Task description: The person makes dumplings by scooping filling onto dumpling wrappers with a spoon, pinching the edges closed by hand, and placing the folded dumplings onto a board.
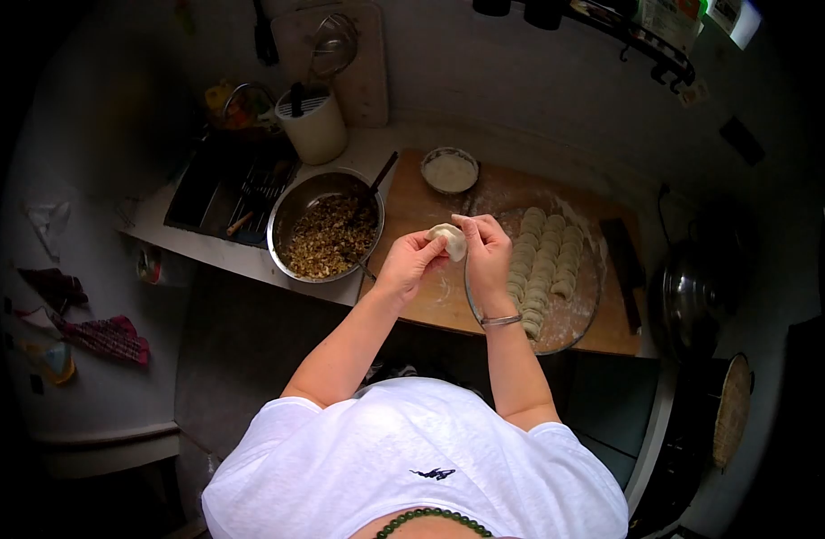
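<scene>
Between both hands a pale dumpling (449, 241) is held above the wooden board (412, 202). My left hand (414, 260) pinches its left side with thumb and fingers. On its right side, my right hand (486, 253) presses the edge, a bangle on the wrist. Rows of folded dumplings (542, 260) lie on a round floured tray (585, 314) just right of my right hand. To the left stands a metal bowl of chopped filling (327, 235) with a dark-handled utensil (382, 176) in it.
A small bowl of flour (450, 171) sits at the board's back edge. A long dark bar (622, 274) lies on its right side. Behind the filling bowl are a sink (219, 193) and a white utensil holder (312, 126). A lidded pan (686, 296) stands far right.
</scene>
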Action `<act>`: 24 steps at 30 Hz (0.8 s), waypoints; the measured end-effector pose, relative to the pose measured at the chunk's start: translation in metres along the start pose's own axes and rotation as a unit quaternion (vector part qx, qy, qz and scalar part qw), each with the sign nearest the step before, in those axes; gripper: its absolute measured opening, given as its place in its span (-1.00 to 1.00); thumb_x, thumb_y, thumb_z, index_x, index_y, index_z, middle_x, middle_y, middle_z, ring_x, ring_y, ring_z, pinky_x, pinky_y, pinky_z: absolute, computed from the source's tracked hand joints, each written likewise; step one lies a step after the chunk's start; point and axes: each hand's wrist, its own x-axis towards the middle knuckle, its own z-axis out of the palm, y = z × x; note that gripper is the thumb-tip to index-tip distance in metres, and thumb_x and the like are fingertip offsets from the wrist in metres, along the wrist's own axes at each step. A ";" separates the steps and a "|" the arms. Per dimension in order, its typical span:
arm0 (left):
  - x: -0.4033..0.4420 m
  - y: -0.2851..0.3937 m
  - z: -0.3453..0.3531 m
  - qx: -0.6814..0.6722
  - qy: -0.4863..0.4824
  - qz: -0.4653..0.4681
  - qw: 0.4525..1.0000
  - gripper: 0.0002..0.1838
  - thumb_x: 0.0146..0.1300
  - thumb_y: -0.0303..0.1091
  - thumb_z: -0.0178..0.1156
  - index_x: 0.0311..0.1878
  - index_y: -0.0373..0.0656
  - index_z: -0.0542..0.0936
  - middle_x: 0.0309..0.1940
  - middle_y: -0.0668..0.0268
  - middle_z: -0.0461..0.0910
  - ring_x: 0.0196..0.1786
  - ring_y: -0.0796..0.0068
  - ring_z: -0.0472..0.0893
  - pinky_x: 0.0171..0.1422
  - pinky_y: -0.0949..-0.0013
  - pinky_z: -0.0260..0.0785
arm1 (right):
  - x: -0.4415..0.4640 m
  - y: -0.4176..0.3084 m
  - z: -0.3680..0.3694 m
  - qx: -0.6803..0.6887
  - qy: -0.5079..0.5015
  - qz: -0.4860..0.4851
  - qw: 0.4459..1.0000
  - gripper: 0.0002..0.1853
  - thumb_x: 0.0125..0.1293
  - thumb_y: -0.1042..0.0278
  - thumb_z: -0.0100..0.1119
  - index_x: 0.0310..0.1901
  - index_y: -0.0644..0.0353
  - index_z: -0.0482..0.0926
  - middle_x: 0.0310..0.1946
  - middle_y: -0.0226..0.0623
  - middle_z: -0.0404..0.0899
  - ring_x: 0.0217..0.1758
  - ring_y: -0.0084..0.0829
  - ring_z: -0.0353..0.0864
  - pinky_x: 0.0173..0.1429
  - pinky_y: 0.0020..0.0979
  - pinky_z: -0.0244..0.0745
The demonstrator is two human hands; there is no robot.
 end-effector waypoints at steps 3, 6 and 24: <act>-0.003 0.007 0.004 0.095 -0.025 0.031 0.995 -0.78 0.29 -0.32 0.16 -0.10 -0.26 0.54 -0.22 0.36 0.58 -0.16 0.65 0.55 -0.12 0.55 0.45 | 0.001 -0.006 -0.003 -0.008 -0.061 0.040 0.997 -0.90 0.18 0.50 0.18 -0.41 0.37 0.59 -0.45 -0.36 0.51 -0.42 -0.58 0.49 -0.33 -0.56 0.37; -0.008 0.011 0.009 0.105 -0.017 0.001 0.994 -0.78 0.32 -0.34 0.11 -0.06 -0.27 0.53 -0.25 0.36 0.58 -0.21 0.63 0.57 -0.06 0.51 0.46 | 0.000 -0.003 -0.002 -0.072 -0.090 0.051 0.992 -0.90 0.19 0.49 0.18 -0.37 0.35 0.63 -0.43 -0.34 0.52 -0.40 -0.57 0.49 -0.30 -0.55 0.38; -0.012 0.005 -0.003 0.303 -0.024 0.060 0.951 -0.73 0.31 -0.27 0.06 -0.17 -0.32 0.55 -0.36 0.37 0.56 -0.32 0.67 0.44 -0.22 0.51 0.29 | -0.004 -0.003 0.000 -0.041 -0.103 0.037 0.993 -0.91 0.16 0.52 0.16 -0.41 0.38 0.59 -0.47 -0.34 0.50 -0.40 -0.56 0.48 -0.31 -0.54 0.36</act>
